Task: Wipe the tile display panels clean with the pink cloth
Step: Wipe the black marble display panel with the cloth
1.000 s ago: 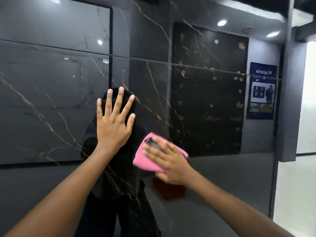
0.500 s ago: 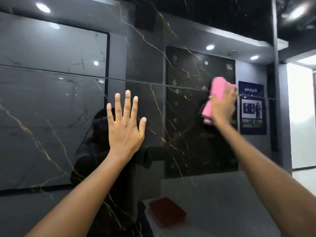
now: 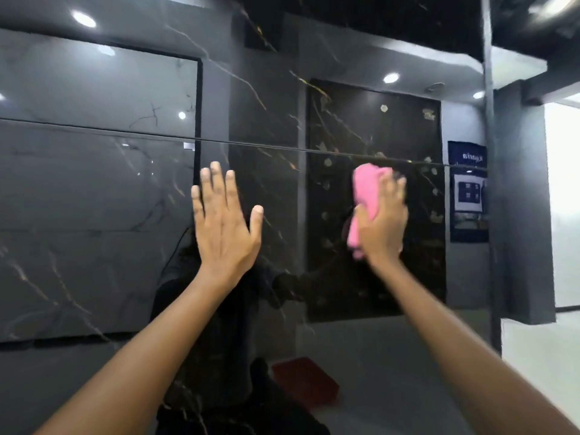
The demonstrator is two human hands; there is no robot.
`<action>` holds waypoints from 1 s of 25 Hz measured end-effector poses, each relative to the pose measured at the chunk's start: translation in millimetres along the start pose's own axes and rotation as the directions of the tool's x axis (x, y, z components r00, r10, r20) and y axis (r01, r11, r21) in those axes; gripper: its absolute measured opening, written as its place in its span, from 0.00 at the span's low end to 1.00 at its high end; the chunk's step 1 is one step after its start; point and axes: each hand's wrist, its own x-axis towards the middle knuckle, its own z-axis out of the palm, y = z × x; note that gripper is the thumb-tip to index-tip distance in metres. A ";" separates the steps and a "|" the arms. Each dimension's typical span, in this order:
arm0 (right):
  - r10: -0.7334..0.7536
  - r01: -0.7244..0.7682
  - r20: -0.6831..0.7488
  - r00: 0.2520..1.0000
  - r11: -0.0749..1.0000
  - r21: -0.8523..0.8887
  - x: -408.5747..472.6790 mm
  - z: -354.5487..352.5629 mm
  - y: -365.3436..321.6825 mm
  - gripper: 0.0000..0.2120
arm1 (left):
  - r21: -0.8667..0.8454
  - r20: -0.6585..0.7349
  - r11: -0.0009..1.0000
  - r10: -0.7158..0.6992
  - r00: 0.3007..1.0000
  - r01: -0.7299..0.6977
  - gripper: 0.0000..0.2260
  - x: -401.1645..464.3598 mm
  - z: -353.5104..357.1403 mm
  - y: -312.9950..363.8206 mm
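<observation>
We see two bare forearms reaching up to a glossy dark tile panel (image 3: 276, 215) veined with thin gold lines. Our left hand (image 3: 224, 227) lies flat against the tile, palm forward, its fingers (image 3: 216, 186) straight and close together and the thumb spread out to the right; it holds nothing. Our right hand (image 3: 384, 221) presses the pink cloth (image 3: 365, 196) against the panel just below a thin dark horizontal seam (image 3: 251, 144) that runs across the tiles. The cloth is bunched into a tall fold; its top edge pokes out above the fingertips and its lower end shows beside the heel of the hand. The right fingers are blurred, laid over the cloth with a slight curl, the thumb resting on its left side. The two hands are level and well apart. The polished surface mirrors ceiling spotlights, a blue poster (image 3: 467, 189) and a red rectangular object (image 3: 306, 381) low down.
</observation>
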 end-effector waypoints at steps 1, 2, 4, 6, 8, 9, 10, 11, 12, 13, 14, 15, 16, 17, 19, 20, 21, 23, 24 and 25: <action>-0.225 0.223 0.065 0.972 0.974 0.029 -39.5 2.2 5.3 0.37 | -0.012 0.002 0.998 0.064 0.998 -0.064 0.31 -4.8 6.0 17.4; -0.504 0.502 0.170 0.847 0.863 0.062 -76.7 2.2 14.3 0.39 | -0.016 0.001 0.992 0.123 0.992 -0.123 0.30 -8.7 13.3 30.2; -0.809 0.822 0.261 0.526 0.563 0.090 -96.0 -6.6 47.6 0.39 | -0.001 0.009 0.987 0.164 0.986 -0.164 0.28 -14.9 33.0 51.0; -0.773 0.782 0.218 0.596 0.620 0.059 -50.8 -9.1 83.7 0.40 | 0.090 0.032 0.986 0.138 0.990 -0.141 0.27 -24.9 49.2 56.3; -0.473 0.474 0.090 0.876 0.880 0.012 21.0 -13.8 110.2 0.38 | 0.186 0.028 0.971 0.145 0.989 -0.148 0.27 -34.9 59.5 57.8; -0.263 0.263 0.032 0.964 0.965 0.009 62.9 -20.3 119.4 0.36 | 0.204 0.030 0.966 0.155 0.987 -0.158 0.27 -37.0 61.3 57.6; -0.072 0.072 -0.006 0.997 0.997 0.040 101.9 -28.8 123.6 0.34 | 0.209 0.025 0.965 0.160 0.987 -0.162 0.27 -36.8 61.1 56.4; 0.073 -0.071 -0.020 0.997 0.995 0.074 132.7 -36.1 120.8 0.32 | 0.207 0.011 0.965 0.159 0.987 -0.158 0.27 -35.1 59.9 55.4; 0.132 -0.130 -0.019 0.991 0.989 0.072 150.1 -39.6 111.2 0.32 | 0.210 -0.002 0.966 0.154 0.988 -0.150 0.27 -34.0 59.4 55.3; 0.089 -0.088 -0.007 0.996 0.995 0.056 151.0 -37.4 97.9 0.32 | 0.215 -0.006 0.967 0.142 0.990 -0.138 0.27 -35.6 59.3 55.5; -0.028 0.028 0.006 1.000 0.998 0.058 134.9 -29.3 84.6 0.34 | 0.215 -0.004 0.968 0.134 0.991 -0.130 0.27 -38.7 59.3 56.2; -0.199 0.195 0.035 0.979 0.976 0.098 100.6 -18.0 72.8 0.36 | 0.216 0.001 0.968 0.131 0.991 -0.128 0.27 -41.5 59.7 56.9; -0.406 0.390 0.100 0.909 0.910 0.143 50.0 -9.4 60.2 0.38 | 0.219 0.012 0.967 0.132 0.991 -0.131 0.27 -41.6 59.8 56.7; -0.615 0.587 0.174 0.769 0.787 0.187 -5.9 -6.7 52.8 0.38 | 0.225 0.032 0.964 0.135 0.990 -0.139 0.26 -39.7 58.4 56.3; -0.815 0.785 0.262 0.517 0.573 0.236 -67.0 -9.0 55.1 0.36 | 0.224 0.075 0.964 0.131 0.989 -0.145 0.27 -32.2 52.6 56.4; -0.837 0.803 0.271 0.475 0.538 0.257 -63.7 -12.0 63.3 0.36 | 0.207 0.088 0.971 0.101 0.991 -0.117 0.27 -33.6 48.9 57.8; -0.820 0.785 0.255 0.513 0.568 0.248 -46.7 -16.1 72.6 0.35 | 0.191 0.085 0.978 0.067 0.994 -0.082 0.27 -40.8 46.6 60.1; -0.627 0.604 0.175 0.759 0.779 0.170 1.5 -26.3 98.2 0.33 | 0.188 0.072 0.978 0.079 0.994 -0.091 0.26 -78.6 48.1 64.5; -0.469 0.457 0.111 0.876 0.881 0.120 31.7 -35.1 116.4 0.33 | 0.202 0.088 0.967 0.137 0.987 -0.153 0.26 -102.7 51.4 63.5; -0.323 0.318 0.086 0.943 0.946 0.069 60.4 -46.1 136.6 0.34 | 0.219 0.115 0.949 0.205 0.972 -0.226 0.26 -121.9 54.5 59.8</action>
